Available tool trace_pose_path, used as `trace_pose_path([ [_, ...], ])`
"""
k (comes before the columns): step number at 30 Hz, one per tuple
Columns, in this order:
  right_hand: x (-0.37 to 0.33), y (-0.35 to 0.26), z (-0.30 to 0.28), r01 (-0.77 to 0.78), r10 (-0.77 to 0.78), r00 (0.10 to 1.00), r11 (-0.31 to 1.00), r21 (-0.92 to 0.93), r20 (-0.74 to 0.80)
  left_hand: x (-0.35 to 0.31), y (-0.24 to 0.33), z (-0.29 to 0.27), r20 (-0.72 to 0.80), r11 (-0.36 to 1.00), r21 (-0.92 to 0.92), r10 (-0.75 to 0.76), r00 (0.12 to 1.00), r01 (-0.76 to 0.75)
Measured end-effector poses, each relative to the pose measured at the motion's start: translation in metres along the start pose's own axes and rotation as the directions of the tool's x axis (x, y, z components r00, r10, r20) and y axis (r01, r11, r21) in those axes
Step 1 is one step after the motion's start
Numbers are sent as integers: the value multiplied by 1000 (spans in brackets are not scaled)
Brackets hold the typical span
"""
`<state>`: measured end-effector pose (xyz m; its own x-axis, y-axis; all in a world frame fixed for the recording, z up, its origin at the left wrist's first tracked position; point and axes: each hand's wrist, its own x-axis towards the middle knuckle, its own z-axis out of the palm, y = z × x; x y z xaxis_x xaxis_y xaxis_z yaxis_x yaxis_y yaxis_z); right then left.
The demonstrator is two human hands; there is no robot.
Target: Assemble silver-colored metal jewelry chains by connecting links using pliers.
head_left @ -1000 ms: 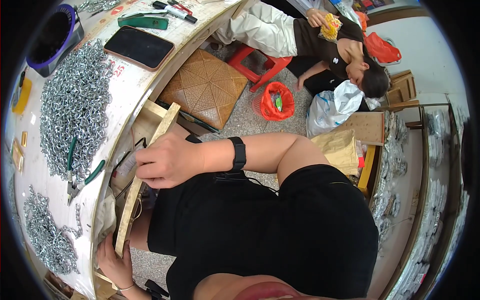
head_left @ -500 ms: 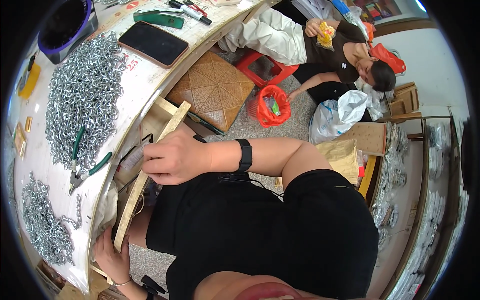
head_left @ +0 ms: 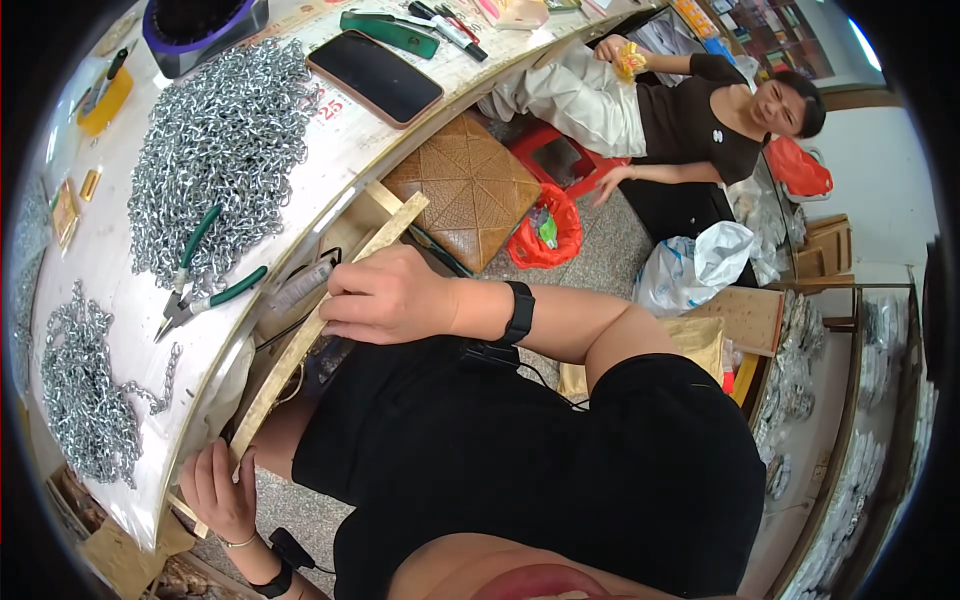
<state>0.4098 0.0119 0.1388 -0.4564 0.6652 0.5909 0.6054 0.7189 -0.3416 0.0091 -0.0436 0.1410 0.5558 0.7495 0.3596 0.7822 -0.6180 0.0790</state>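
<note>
A wooden drawer point(head_left: 290, 365) stands pulled out from under the white table's edge. My right hand point(head_left: 390, 297) is closed over the top of its front board, toward the far end. Near the board's lower end, my left hand point(head_left: 222, 492) curls its fingers over the wood, with the thumb on the outer side. Inside the drawer are a clear tube-like packet point(head_left: 303, 285) and dark cords; the rest is in shadow. On the tabletop beside it lie green-handled pliers point(head_left: 195, 290), a large pile of silver chain point(head_left: 215, 160) and a smaller chain pile point(head_left: 88, 390).
A phone point(head_left: 375, 77), a green-handled tool point(head_left: 392, 35) and pens point(head_left: 450, 30) lie farther along the table. A brown padded stool point(head_left: 463, 190) and a red-lined bin point(head_left: 548, 235) stand on the floor. Another person point(head_left: 690, 115) sits beyond them, holding a yellow packet.
My view has shifted, so the table and drawer sit differently in the picture. Both hands stay on the drawer front. The other person's lower hand has lifted away from the bin.
</note>
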Motion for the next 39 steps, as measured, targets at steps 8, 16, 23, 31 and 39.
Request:
trace_pose_path([
  [8,11,1,3,-2,2,1000,1000,-10,9,8,-4,-1,-191,977,212,33,981,9],
  [16,19,5,7,-11,11,1000,1000,-22,-8,22,-12,-1,-169,973,229,37,985,2],
  [23,19,4,10,-39,39,999,999,-16,-31,24,-15,-2,-128,981,194,31,991,-6],
  [31,19,2,13,-74,73,995,997,-2,-64,30,-17,-3,-73,985,170,24,997,-11],
  [39,19,2,12,-88,88,995,996,9,-43,32,-15,-3,-51,991,137,12,999,-5],
])
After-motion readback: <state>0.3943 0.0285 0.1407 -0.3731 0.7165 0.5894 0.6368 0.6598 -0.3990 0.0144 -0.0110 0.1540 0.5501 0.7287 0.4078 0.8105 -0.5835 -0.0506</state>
